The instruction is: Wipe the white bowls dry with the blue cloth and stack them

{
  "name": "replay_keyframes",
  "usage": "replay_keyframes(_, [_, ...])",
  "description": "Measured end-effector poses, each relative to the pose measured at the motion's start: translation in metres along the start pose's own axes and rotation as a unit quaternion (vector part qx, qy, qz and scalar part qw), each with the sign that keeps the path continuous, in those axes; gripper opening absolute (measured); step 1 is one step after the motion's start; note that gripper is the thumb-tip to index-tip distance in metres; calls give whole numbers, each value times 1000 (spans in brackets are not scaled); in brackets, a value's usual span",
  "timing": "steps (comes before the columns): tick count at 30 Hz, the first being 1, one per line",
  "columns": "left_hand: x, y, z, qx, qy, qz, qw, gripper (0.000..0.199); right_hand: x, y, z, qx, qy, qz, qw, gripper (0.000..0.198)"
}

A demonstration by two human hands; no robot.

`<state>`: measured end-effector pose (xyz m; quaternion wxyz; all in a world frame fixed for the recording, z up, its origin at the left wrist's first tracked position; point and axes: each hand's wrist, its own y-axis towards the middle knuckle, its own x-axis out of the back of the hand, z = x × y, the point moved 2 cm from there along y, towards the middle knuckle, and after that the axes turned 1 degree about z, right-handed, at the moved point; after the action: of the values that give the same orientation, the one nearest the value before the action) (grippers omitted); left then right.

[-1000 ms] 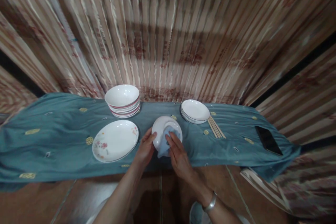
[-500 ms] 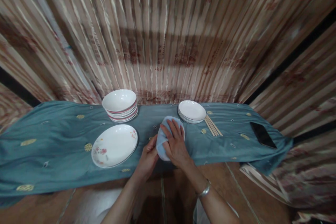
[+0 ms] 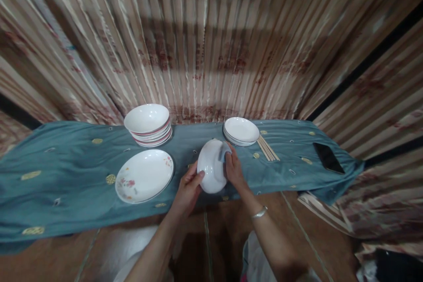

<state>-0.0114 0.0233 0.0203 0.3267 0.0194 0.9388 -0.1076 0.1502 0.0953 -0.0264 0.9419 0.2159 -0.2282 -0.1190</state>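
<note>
Left hand (image 3: 188,189) pinches the near left edge of a white bowl (image 3: 209,169), thumb laid on the surface that faces the camera and fingers behind it. Right hand (image 3: 235,169) is closed at the bowl's right side, gripping a light blue cloth (image 3: 225,148) that shows as a small patch against the bowl; most of its fingertips are hidden. A silver bracelet (image 3: 260,212) circles the right wrist. The bowl is tilted, held at the middle of the scene above the near part of a teal tablecloth (image 3: 82,172) with yellow motifs.

Just left of the left hand lies an oval plate (image 3: 145,176) with printed flowers. Beyond it, farther from the person, stands a stack of white bowls (image 3: 148,120) with red bands. On the far right of the hands sits a stack of small plates (image 3: 242,130), with thin wooden chopsticks (image 3: 268,149) fanned just beside it. Well to the right lies a black phone (image 3: 328,157). Pleated, patterned curtains (image 3: 198,31) hang behind the far edge; brown floor tiles (image 3: 191,246) show at the near side.
</note>
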Motion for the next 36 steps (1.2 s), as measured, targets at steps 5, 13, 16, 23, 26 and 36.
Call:
replay_keyframes(5, [6, 5, 1, 13, -45, -54, 997, 55, -6, -18, -21, -18, -5, 24, 1000, 53])
replay_keyframes(13, [18, 13, -8, -2, -98, -99, 990, 37, -12, -38, -18, -3, -18, 60, 998, 52])
replay_keyframes(16, [22, 17, -10, -18, -110, -125, 986, 34, -16, -47, -15, -9, -4, 64, 998, 51])
replay_keyframes(23, [22, 22, -14, -52, -107, -137, 983, 33, -18, -71, 8, 16, -29, 98, 995, 50])
replay_keyframes(26, [21, 22, -15, -48, -115, -150, 981, 33, -14, -81, 22, 54, -65, 126, 988, 53])
replay_keyframes(36, [10, 18, -11, -44, -100, -139, 984, 28, -8, -91, 48, 213, -164, 170, 948, 69])
